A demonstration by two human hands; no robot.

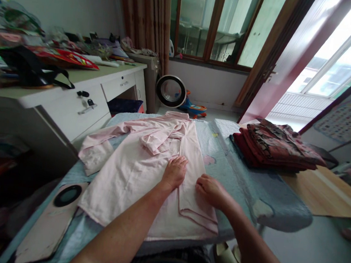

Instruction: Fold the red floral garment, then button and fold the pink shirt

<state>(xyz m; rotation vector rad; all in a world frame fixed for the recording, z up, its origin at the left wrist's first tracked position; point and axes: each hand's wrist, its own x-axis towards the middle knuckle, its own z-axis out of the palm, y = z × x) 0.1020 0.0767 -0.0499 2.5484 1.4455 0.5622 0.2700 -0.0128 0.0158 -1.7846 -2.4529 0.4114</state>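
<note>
A pale pink long-sleeved shirt [134, 177] lies spread on a cloth-covered table [232, 185], collar at the far end. Its right side is folded inward in a long strip, and one sleeve is doubled back over the upper middle. The other sleeve [100, 153] reaches out to the left. My left hand [174, 172] rests flat on the shirt, by the inner edge of the folded strip. At the strip's outer edge, my right hand [211, 190] has its fingers curled on the fabric; the fingertips are partly hidden.
Folded dark red clothes [278, 146] are stacked at the right, beside a wooden board [327, 189]. A flat pale case with a dark oval [47, 222] lies at the table's near left. A cluttered white desk [82, 103] stands left. Slippers [228, 261] are on the floor below.
</note>
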